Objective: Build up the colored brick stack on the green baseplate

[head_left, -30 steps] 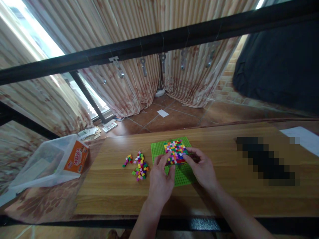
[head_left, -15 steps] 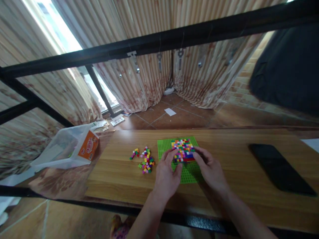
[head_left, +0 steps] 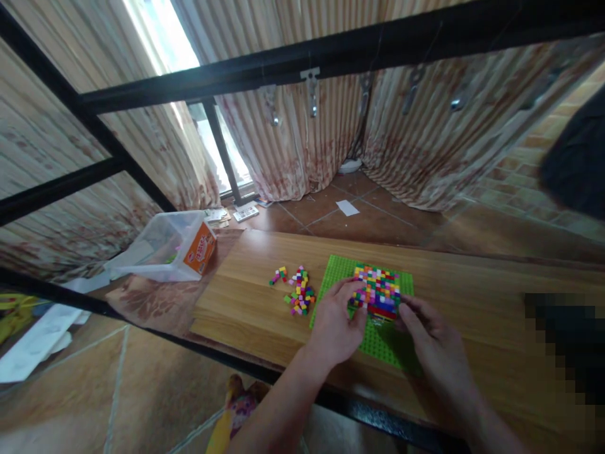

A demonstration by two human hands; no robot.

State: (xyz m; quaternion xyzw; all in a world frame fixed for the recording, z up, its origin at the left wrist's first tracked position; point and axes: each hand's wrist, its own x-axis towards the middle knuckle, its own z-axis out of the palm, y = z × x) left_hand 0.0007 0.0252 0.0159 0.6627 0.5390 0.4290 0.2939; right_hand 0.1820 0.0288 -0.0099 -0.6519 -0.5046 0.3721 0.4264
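A multicoloured block of small toy bricks [head_left: 378, 287] sits over a green studded baseplate [head_left: 338, 268] on the wooden table. My left hand [head_left: 340, 325] is closed on the block's left side, its fingers over the edge and its thumb lower down at the front. At the right front corner, my right hand [head_left: 432, 331] grips the block between thumb and fingers; part of that contact is hidden. Blue and red bricks show along the block's front edge. Left of the baseplate lies a pile of loose small bricks [head_left: 300, 293], with a smaller cluster [head_left: 278, 275] beside it.
A clear plastic bin [head_left: 165, 268] with an orange label stands beyond the table's left end. A dark, pixelated shape [head_left: 567, 334] covers part of the table [head_left: 246, 302] at right. A black metal bar [head_left: 283, 75] with hanging clips crosses above the table.
The view has swung to the right and tilted, so the table and bin look shifted. Both hands stay at the block, which now looks slightly turned along with the baseplate.
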